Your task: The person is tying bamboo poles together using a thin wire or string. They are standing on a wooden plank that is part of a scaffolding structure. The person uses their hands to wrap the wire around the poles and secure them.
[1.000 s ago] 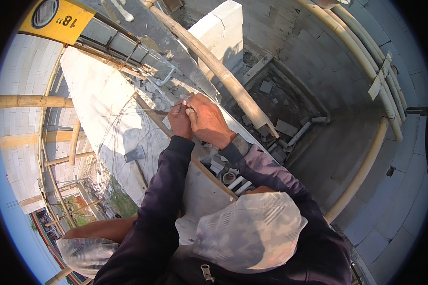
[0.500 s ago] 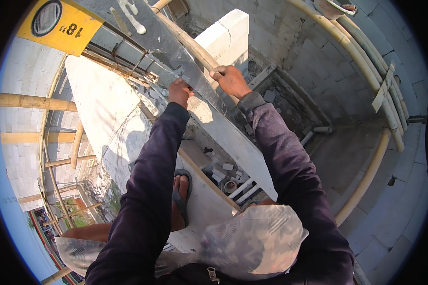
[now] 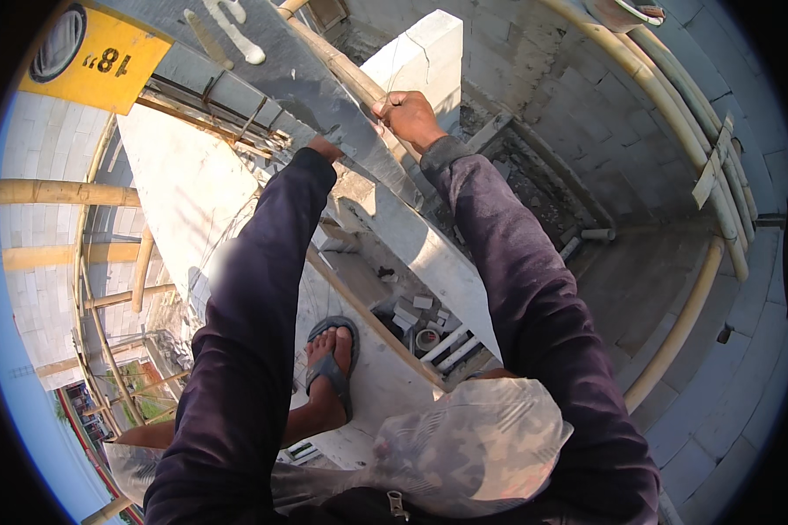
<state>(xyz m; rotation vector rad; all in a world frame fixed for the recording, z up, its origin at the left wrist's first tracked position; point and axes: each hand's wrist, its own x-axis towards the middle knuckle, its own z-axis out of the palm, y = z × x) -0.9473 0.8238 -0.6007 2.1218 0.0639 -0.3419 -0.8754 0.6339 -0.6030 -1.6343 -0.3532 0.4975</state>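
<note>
A dark grey, smeared board (image 3: 311, 74) slants down from the upper left, with a bamboo pole (image 3: 337, 61) along its right edge. My right hand (image 3: 409, 119) is closed round the pole beside that edge. My left hand (image 3: 326, 149) reaches to the board's left edge, near thin metal rods (image 3: 254, 115). Its fingers are mostly hidden, so their grip does not show. Below both hands runs a pale wall top (image 3: 438, 258). My sandalled foot (image 3: 331, 354) stands on a pale ledge left of a gap.
A yellow plate (image 3: 105, 57) with a black ring is at the upper left. Rubble and white pipes (image 3: 451, 350) lie down in the gap. On the right, bamboo poles (image 3: 665, 92) cross in front of a block wall. A white block slab (image 3: 425, 66) stands beyond my right hand.
My left hand has moved slightly up and left, its fingers now mostly out of sight. My right hand has shifted a little up and left. More of my foot shows.
</note>
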